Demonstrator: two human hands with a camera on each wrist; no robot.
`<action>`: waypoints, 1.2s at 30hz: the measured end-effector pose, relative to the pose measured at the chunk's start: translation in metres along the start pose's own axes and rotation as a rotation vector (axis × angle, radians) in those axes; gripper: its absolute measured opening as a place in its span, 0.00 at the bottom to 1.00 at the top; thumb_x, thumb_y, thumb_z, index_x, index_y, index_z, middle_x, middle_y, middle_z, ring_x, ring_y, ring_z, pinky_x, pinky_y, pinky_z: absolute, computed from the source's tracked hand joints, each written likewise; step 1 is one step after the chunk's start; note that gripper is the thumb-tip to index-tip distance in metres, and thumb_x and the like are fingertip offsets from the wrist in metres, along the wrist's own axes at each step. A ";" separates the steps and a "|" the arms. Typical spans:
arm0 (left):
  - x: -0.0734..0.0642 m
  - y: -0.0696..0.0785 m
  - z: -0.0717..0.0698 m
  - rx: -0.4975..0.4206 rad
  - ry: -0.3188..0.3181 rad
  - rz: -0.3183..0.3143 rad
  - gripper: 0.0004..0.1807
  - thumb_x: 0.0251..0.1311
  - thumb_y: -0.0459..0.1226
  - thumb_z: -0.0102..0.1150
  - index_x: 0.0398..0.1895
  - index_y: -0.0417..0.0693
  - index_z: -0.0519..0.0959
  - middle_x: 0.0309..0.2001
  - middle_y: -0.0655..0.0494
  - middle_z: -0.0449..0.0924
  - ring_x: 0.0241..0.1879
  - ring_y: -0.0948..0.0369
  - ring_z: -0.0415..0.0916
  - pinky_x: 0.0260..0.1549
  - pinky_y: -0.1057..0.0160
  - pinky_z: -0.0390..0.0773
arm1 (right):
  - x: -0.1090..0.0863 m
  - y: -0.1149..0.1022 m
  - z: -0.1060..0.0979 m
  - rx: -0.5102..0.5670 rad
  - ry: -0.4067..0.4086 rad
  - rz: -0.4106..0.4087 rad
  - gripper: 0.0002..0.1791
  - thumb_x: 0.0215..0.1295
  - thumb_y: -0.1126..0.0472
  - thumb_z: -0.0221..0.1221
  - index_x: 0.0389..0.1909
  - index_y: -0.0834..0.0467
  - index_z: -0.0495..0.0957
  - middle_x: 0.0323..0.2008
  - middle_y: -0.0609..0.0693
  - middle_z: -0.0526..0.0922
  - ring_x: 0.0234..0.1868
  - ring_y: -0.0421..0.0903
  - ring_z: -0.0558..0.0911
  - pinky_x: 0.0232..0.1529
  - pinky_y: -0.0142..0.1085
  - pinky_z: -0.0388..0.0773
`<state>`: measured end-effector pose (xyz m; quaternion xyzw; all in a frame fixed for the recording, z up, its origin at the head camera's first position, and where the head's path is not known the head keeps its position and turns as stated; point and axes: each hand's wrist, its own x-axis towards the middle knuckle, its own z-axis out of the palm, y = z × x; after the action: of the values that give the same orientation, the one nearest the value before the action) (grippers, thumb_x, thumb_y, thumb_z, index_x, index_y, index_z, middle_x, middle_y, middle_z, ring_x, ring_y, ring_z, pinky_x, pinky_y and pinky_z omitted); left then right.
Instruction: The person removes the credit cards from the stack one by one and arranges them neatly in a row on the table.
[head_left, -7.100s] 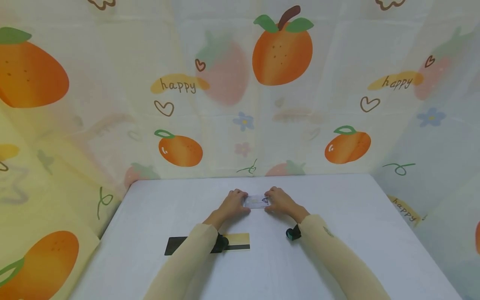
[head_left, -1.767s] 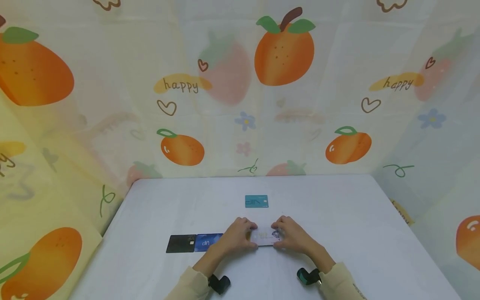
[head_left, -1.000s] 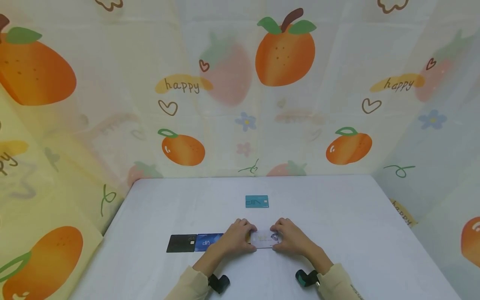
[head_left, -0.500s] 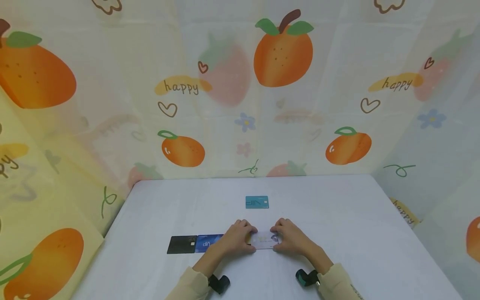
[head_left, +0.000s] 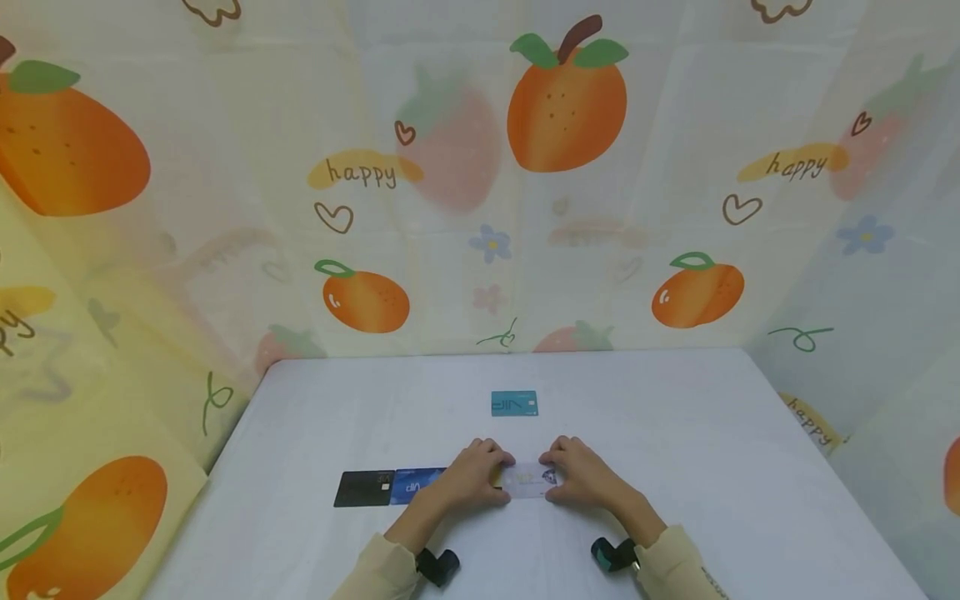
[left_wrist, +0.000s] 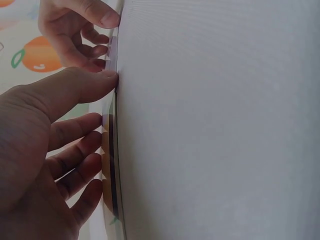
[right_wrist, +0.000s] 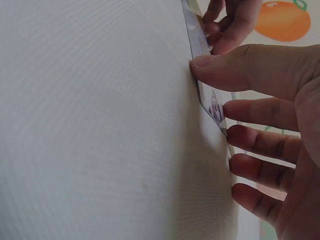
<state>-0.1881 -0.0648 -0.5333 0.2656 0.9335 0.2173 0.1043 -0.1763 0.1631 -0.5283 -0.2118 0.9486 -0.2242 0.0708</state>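
Between the two hands, near the middle of a white-covered table (head_left: 645, 417), lies a pale lavender card (head_left: 527, 480), flat or nearly so, with a small dark printed motif near its right end; the left hand (head_left: 477, 477) pinches its left end, thumb at the near long edge and index finger at the far one; the right hand (head_left: 583, 475) pinches the right end the same way, and the right wrist view shows that thumb just short of the near corner, the index fingertip by the motif, and the other fingers spread apart past the card's end; the card's middle shows bare between the two grips.

Just to its left, mostly covered by the left hand, is a gold card with a dark stripe (left_wrist: 111, 160); whether the two cards touch I cannot tell; farther left in the same row come a blue card (head_left: 417, 484) and a black card (head_left: 363, 489), set end to end.

Beyond the hands, well apart from the row, a teal card (head_left: 514, 403) lies alone; past the table hangs a cream cloth (head_left: 450, 250) printed with oranges, strawberries and the word "happy".
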 end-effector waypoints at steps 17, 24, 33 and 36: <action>0.000 -0.002 0.000 0.004 0.002 0.007 0.27 0.51 0.48 0.70 0.56 0.54 0.79 0.49 0.60 0.75 0.45 0.65 0.65 0.48 0.64 0.72 | 0.000 -0.001 0.000 -0.001 -0.004 -0.002 0.26 0.49 0.55 0.73 0.51 0.58 0.82 0.41 0.44 0.74 0.41 0.40 0.68 0.42 0.35 0.71; 0.000 -0.001 -0.001 -0.001 -0.008 0.002 0.27 0.51 0.48 0.70 0.57 0.54 0.79 0.48 0.60 0.75 0.44 0.65 0.65 0.46 0.65 0.72 | 0.001 -0.002 -0.001 -0.020 -0.015 0.014 0.26 0.50 0.54 0.72 0.52 0.56 0.81 0.42 0.44 0.75 0.42 0.40 0.69 0.44 0.37 0.73; 0.000 -0.003 0.001 0.010 0.002 0.012 0.27 0.51 0.48 0.70 0.56 0.54 0.79 0.48 0.60 0.75 0.45 0.65 0.65 0.46 0.65 0.72 | 0.000 -0.003 0.000 -0.032 -0.006 0.010 0.26 0.50 0.54 0.72 0.51 0.56 0.82 0.43 0.44 0.75 0.41 0.40 0.69 0.44 0.37 0.73; 0.000 -0.002 0.001 0.002 0.001 0.005 0.27 0.51 0.47 0.70 0.56 0.54 0.79 0.48 0.60 0.75 0.45 0.65 0.65 0.46 0.65 0.72 | 0.000 -0.003 0.000 -0.037 -0.003 0.011 0.26 0.50 0.54 0.72 0.51 0.57 0.82 0.42 0.44 0.75 0.41 0.40 0.69 0.44 0.37 0.73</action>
<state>-0.1885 -0.0665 -0.5351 0.2682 0.9330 0.2167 0.1028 -0.1749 0.1612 -0.5271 -0.2084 0.9536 -0.2061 0.0693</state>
